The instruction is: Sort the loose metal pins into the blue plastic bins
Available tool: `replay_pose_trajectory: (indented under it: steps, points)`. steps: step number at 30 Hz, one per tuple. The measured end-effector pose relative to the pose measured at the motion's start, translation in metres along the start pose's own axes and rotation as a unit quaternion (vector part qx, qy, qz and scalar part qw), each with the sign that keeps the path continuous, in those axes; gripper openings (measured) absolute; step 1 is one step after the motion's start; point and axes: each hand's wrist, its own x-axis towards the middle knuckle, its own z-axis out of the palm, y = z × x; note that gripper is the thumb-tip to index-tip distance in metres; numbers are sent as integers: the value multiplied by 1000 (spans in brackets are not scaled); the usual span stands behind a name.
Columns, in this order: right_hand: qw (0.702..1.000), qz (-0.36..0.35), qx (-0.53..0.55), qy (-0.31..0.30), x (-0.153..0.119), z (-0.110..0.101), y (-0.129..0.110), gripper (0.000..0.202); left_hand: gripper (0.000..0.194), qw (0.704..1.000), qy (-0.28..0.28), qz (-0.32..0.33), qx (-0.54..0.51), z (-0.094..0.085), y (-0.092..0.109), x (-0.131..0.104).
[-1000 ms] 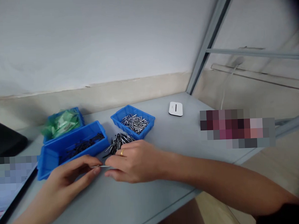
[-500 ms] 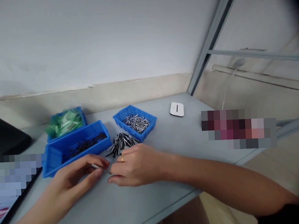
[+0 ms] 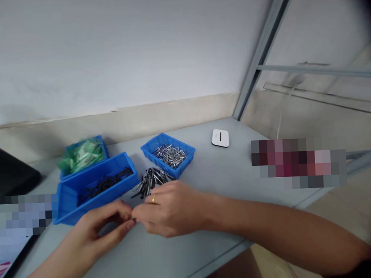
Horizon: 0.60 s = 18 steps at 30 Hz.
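Note:
Over the grey table, my left hand [image 3: 99, 231] is closed, thumb and fingertips pinching a thin silver pin-like piece [image 3: 133, 218], of which only a sliver shows. My right hand [image 3: 173, 211], with a gold ring, meets those fingertips. Its fingers are closed, and what they grip is hidden. Just beyond it lies a pile of silver-and-black pins [image 3: 151, 181]. Behind the pile, a blue bin [image 3: 190, 157] holds loose silver pins [image 3: 171, 155]. Another blue bin [image 3: 66, 197], beyond my left hand, contains thin black pieces [image 3: 110, 181] that look like screws.
A third blue bin [image 3: 104, 147] with green plastic bags [image 3: 84, 153] stands at the back left. A white box-shaped device [image 3: 220, 138] sits toward the back right. At left are a dark object [image 3: 11, 173] and a blurred-out screen. A metal frame post [image 3: 250, 76] rises at the right.
My hands have come together, fingertips now meeting. The silver piece that showed in my left fingers is mostly covered. My right thumb has tucked in under its fingers.

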Motion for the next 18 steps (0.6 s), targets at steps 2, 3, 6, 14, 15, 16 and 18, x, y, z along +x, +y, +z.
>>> replay_pose_trajectory:
  steps: [2, 3, 6, 14, 15, 16, 18]
  points:
    - [1000, -2, 0, 3, 0, 0, 0, 28, 23, 1000, 13, 8, 0, -2, 0, 0]
    - [1000, -1, -1, 13, 1, 0, 0, 28, 21, 999, 29, 16, -1, -3, 1, 0]
    - [999, 5, -1, 42, 1, 2, 1, 28, 19, 997, 63, 40, 6, -8, 4, 1]
    - [1000, 1, -3, 29, 0, 3, -1, 22, 17, 996, 72, 50, -19, -7, -4, -2]
    - [999, 8, -5, 41, 0, 2, -1, 22, 15, 995, 78, 46, -32, -6, -2, -1]
    - [998, 18, -7, 53, 0, 2, -1, 21, 14, 995, 77, 47, -35, -6, 1, -1]
    - [997, 44, -6, 61, 1, 0, 1, 21, 16, 996, 69, 51, -20, -6, 8, 1]
